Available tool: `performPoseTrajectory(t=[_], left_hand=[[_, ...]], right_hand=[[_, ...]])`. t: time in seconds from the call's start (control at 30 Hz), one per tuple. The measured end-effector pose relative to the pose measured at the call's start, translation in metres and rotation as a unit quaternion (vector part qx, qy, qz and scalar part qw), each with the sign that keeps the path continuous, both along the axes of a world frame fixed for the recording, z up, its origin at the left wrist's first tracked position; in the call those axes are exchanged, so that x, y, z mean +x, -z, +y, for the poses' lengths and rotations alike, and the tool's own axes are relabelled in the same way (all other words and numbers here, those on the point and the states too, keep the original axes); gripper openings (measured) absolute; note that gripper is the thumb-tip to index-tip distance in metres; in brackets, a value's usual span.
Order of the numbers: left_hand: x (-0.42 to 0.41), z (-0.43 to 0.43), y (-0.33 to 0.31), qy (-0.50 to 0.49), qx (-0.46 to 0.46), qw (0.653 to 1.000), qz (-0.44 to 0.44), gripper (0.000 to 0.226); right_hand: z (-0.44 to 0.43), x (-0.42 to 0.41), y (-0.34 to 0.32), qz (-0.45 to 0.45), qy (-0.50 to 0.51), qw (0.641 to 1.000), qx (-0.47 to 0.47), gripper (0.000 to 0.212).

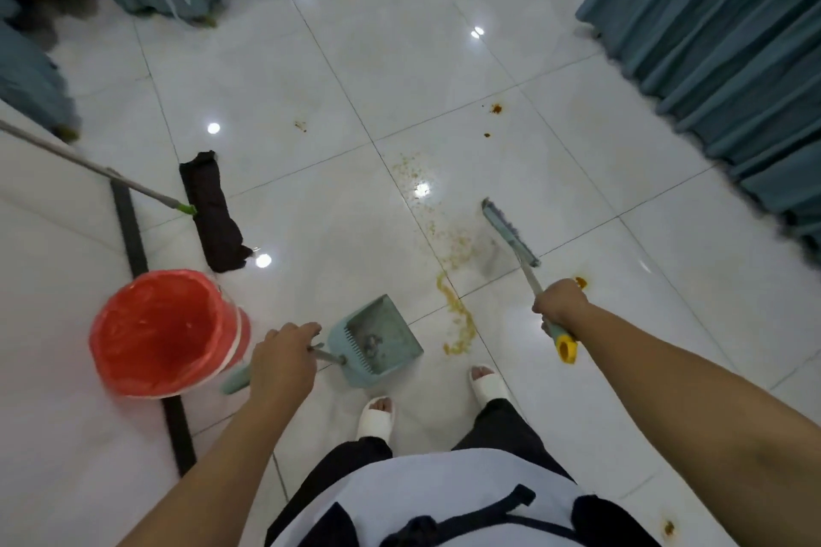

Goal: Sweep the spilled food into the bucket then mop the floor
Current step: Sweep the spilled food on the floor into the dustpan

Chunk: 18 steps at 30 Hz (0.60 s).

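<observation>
Sweeping step in hand.
The spilled food (457, 320) trailed over the floor (337, 71) between broom (511, 233) and dustpan (377, 338); right hand (557, 306) curled round the broom handle, left hand (282, 362) round the dustpan's, bucket (164, 333) just beside. The next move likely called for drawing it into the pan.

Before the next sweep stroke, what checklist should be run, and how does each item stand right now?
1. The broom is gripped by the right hand: ok.
2. The dustpan is held at its handle by the left hand: ok.
3. Its mouth is turned toward the spilled food: ok.
4. Its lip lies flat on the floor: cannot tell.
5. The bucket stands open beside the dustpan: ok.
6. The floor is ready for the mop: not ok, food lies scattered.
</observation>
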<state>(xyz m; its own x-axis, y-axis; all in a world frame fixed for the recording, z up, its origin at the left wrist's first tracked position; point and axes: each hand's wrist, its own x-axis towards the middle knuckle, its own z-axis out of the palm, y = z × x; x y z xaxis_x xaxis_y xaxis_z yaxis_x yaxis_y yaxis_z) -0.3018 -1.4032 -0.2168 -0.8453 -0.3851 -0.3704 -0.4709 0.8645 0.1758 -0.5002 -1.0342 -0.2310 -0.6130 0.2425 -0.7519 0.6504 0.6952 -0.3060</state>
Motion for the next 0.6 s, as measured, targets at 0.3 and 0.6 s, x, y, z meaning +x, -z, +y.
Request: performPoseTrajectory(t=[0.3, 0.6], left_hand=[[0.005, 0.037, -0.007, -0.132, -0.104, 0.986, -0.001, 0.054], [-0.010, 0.057, -0.019, -0.218, -0.057, 0.973, -0.046, 0.061]], right_hand=[[0.034, -0.102, 0.028, -0.020, -0.107, 0.994, 0.014, 0.023], [0.049, -0.072, 0.033, -0.075, -0.172, 0.982, -0.009, 0.025]])
